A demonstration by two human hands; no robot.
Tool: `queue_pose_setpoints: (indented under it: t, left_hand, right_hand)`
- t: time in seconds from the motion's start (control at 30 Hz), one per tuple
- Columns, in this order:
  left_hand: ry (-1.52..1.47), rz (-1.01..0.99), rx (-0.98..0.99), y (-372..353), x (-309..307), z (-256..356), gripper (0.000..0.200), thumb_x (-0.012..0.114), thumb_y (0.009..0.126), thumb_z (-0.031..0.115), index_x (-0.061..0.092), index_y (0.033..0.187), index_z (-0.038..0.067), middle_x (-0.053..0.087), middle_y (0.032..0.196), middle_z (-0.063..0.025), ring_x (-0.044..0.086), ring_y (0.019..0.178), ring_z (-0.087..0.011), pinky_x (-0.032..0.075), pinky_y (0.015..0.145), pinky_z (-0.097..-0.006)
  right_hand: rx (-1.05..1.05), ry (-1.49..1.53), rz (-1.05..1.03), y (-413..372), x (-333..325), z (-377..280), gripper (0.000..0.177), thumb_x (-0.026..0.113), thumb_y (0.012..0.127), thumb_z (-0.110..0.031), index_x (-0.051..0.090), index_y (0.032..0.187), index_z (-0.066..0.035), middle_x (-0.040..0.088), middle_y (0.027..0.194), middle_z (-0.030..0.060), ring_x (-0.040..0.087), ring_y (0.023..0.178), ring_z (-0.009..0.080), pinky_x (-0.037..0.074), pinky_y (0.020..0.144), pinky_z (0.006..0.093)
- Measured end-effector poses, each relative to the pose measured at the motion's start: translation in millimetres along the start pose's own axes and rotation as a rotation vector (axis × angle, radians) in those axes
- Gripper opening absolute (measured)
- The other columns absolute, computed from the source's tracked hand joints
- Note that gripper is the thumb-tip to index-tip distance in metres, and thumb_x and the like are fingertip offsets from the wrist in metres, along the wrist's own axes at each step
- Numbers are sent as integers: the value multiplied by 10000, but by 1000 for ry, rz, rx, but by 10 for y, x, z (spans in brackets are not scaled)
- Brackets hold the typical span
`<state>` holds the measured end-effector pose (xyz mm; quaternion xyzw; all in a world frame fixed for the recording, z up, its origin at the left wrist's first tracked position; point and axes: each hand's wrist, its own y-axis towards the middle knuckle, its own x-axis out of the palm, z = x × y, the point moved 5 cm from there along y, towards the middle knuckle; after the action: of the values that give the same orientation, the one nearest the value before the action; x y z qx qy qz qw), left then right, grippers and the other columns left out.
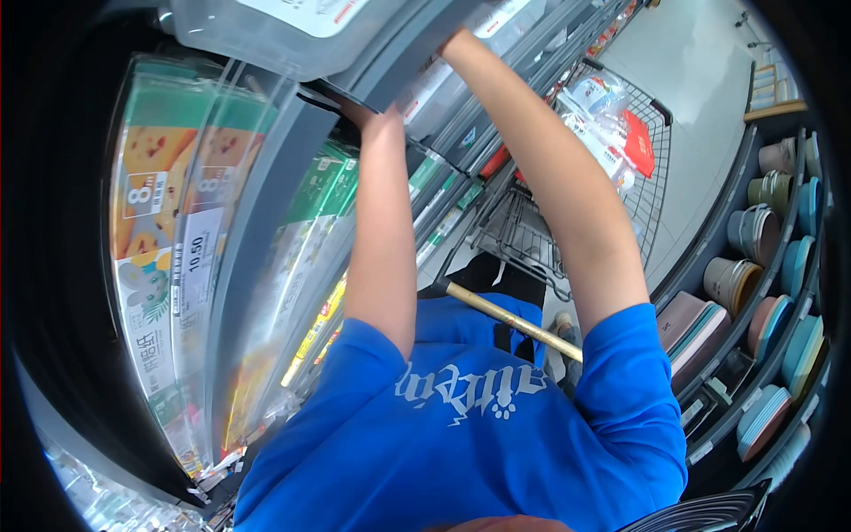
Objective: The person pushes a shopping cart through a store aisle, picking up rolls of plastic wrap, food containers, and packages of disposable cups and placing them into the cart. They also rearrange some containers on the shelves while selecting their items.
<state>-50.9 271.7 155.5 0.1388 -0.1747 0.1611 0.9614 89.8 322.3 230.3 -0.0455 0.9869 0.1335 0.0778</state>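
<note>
Both my arms reach up to a dark grey store shelf (399, 62). My left hand (362, 113) is at the shelf edge, its fingers hidden behind the shelf's lip. Farther right, my right hand (456, 44) reaches in beside clear plastic boxes, and its fingers are also out of sight. One clear box (434, 93) with a red and white label sits between my two wrists. A larger clear plastic container (266, 40) stands on the shelf to the upper left. Whether either hand holds anything does not show.
Boxed baking paper (146, 222) hangs at left behind a price tag (195, 257) reading 10.50. A wire shopping cart (651, 168) with bagged goods and a tan handle (514, 321) stands close to my body. Stacked bowls and pots (731, 279) line the right shelves across the aisle floor (691, 71).
</note>
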Motion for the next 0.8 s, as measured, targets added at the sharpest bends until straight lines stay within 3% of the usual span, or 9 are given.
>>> queue_pose_setpoints:
  t: [0.1, 0.2, 0.47, 0.8]
  left_hand:
    - [21, 37, -82, 43, -88, 7, 497, 567, 1006, 267, 451, 1425, 26, 538, 1393, -105, 548, 1220, -218, 470, 1018, -379]
    - [45, 133, -181, -35, -91, -45, 452, 597, 979, 293, 521, 1372, 85, 614, 1301, -100, 613, 1167, -278, 531, 948, -461]
    - [105, 237, -301, 3, -89, 59, 401, 573, 973, 252, 548, 1323, 58, 619, 1284, -107, 624, 1142, -281, 525, 954, -457]
    - [231, 310, -273, -153, 90, 225, 382, 555, 963, 198, 555, 1304, 25, 618, 1283, -121, 626, 1141, -289, 512, 975, -443]
  right_hand:
    - [12, -42, -69, 40, -70, 20, 445, 624, 902, -176, 566, 1315, -21, 552, 1393, 191, 563, 1260, 308, 474, 1035, 378]
    - [26, -74, -126, 37, -107, 45, 445, 627, 899, -171, 568, 1314, -21, 552, 1393, 192, 564, 1260, 309, 475, 1033, 378]
    - [38, -96, -198, 59, -127, 100, 443, 637, 893, -158, 574, 1309, -20, 553, 1391, 194, 566, 1259, 312, 478, 1030, 380]
    - [53, -99, -239, 33, -92, 174, 442, 649, 885, -142, 580, 1304, -19, 555, 1390, 197, 568, 1259, 315, 482, 1027, 381]
